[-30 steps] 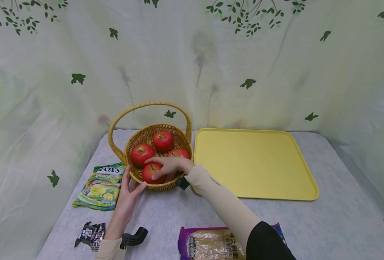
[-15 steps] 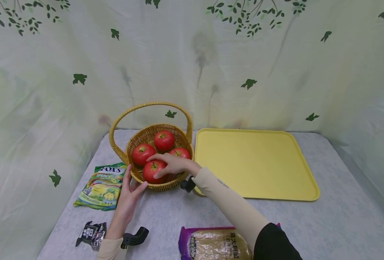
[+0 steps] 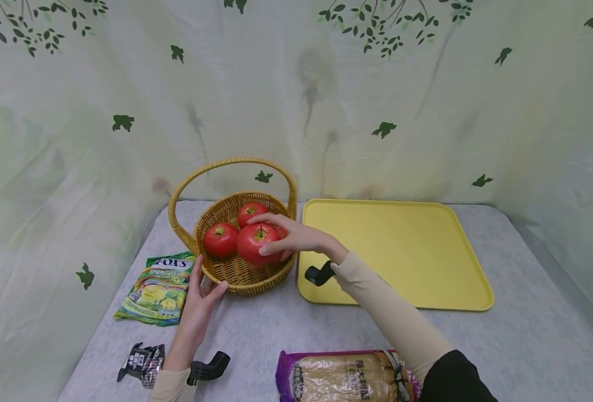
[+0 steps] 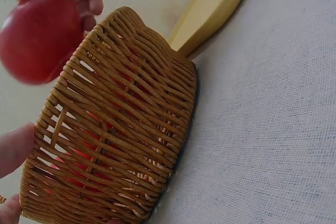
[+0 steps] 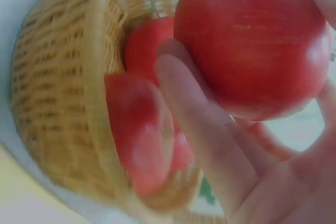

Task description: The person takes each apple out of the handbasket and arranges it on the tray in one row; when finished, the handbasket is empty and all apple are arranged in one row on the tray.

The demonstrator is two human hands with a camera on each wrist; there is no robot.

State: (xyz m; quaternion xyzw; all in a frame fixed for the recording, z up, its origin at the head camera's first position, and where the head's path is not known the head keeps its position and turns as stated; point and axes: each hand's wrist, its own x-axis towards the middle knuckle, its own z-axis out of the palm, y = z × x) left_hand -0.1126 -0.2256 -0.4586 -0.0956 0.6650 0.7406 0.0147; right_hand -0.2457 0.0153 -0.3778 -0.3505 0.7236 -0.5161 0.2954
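Note:
My right hand (image 3: 304, 239) grips a red apple (image 3: 253, 245) above the wicker basket (image 3: 246, 287), thumb on the near side and fingers over the far side. In the right wrist view that apple (image 5: 252, 45) is lifted above the others. Inside the basket, one apple (image 3: 220, 241) sits at the left and another (image 3: 251, 212) at the back. A third is mostly hidden behind my right hand. Against the basket's front left rim rests my left hand (image 3: 198, 315), its index finger and thumb spread. The left wrist view shows fingertips (image 4: 14, 148) touching the woven wall.
A yellow tray (image 3: 392, 257) lies right of the basket, beneath my right forearm. Left of the basket is a green candy bag (image 3: 156, 290). A small black packet (image 3: 143, 363) lies near the left wrist, and a purple-edged noodle package (image 3: 347, 377) at the front.
My right hand has raised the front apple off the basket's floor and moved it up and to the right. The left hand stays at the rim.

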